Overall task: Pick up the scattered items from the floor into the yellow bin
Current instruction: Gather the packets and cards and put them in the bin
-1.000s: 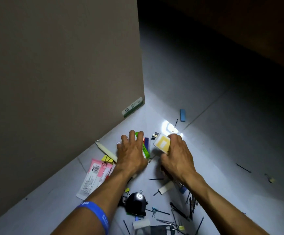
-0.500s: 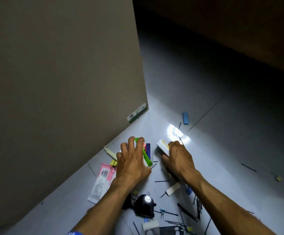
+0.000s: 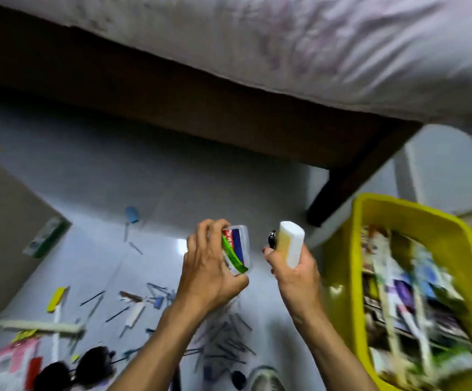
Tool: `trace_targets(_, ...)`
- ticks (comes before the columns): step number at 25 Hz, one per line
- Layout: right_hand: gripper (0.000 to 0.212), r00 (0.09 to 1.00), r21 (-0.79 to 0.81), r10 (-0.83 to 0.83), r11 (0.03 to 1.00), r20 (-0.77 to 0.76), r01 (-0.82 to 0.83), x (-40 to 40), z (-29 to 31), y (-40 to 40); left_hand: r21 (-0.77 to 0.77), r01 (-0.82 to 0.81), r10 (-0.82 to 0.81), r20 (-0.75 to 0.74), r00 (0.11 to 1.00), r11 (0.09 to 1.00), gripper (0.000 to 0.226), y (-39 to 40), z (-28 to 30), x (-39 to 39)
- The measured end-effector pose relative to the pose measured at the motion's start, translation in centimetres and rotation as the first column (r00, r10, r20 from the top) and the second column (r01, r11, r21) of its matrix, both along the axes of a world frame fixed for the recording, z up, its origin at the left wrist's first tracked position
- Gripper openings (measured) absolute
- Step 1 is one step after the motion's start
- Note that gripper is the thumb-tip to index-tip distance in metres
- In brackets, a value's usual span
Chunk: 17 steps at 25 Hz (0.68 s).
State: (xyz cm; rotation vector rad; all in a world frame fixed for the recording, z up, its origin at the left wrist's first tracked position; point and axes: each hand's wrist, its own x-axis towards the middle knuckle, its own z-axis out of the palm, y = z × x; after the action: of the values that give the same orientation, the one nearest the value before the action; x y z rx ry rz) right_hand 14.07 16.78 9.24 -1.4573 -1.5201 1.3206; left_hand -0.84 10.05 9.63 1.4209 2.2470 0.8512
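Note:
My left hand [image 3: 209, 266] grips a small clear plastic box [image 3: 236, 249] with green, red and blue labels, held up above the floor. To its right, my right hand [image 3: 291, 266] holds a white and yellow block [image 3: 290, 244] upright, with a small black clip [image 3: 271, 239] pinched beside it. The yellow bin [image 3: 342, 266] stands on the floor at the right, just beyond my right hand, holding several packets and papers. Scattered pens, pins and clips [image 3: 223, 342] lie on the floor below my arms.
A bed with a pale cover [image 3: 314, 46] and dark wooden frame [image 3: 350, 176] runs across the top. A cardboard box [image 3: 3, 210] stands at the left. Sunglasses [image 3: 79, 368], a pink packet [image 3: 12, 362], a white strip [image 3: 40, 325] and a blue eraser [image 3: 132, 214] lie on the floor.
Both hands have lifted off the floor with their items and swung right toward the yellow bin, which has come into view. The camera turned right and the bed appeared.

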Motion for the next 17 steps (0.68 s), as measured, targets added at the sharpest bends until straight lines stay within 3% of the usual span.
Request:
trace_targets(4, 0.014, 0.970, 0.086, -0.241, 0.967, 0.009, 0.239, 11.3, 3.3, 1.3, 0.111, 0.215, -0.221, 0.047, 0.974, 0.970, 0.088, 4.8, 3.7, 10.7)
trace_targets(8, 0.028, 0.913, 0.134, -0.385, 0.920, 0.133, 0.369, 20.6, 4.2, 3.0, 0.154, 0.331, -0.359, 0.217, 0.908, 0.931, 0.090, 9.1, 5.3, 20.3)
trace_targets(12, 0.036, 0.912, 0.122, -0.386, 0.921, 0.139, 0.371, 23.9, 3.8, 6.5, 0.158, 0.325, -0.361, 0.433, 0.826, 0.932, 0.102, 13.0, 4.4, 24.2)
trace_targets(14, 0.056, 0.943, 0.085, -0.318, 0.947, 0.097, 0.311, 24.4, 3.8, 8.2, 0.062, 0.358, -0.348, 0.441, 0.828, 0.932, 0.114, 14.9, 3.6, 24.2)
trace_targets(17, 0.069, 0.961, 0.103, -0.225, 0.972, 0.160, 0.210, 24.1, 3.7, 8.7, 0.047, 0.329, -0.318, 0.418, 0.851, 0.943, 0.101, 15.2, 2.5, 23.0)
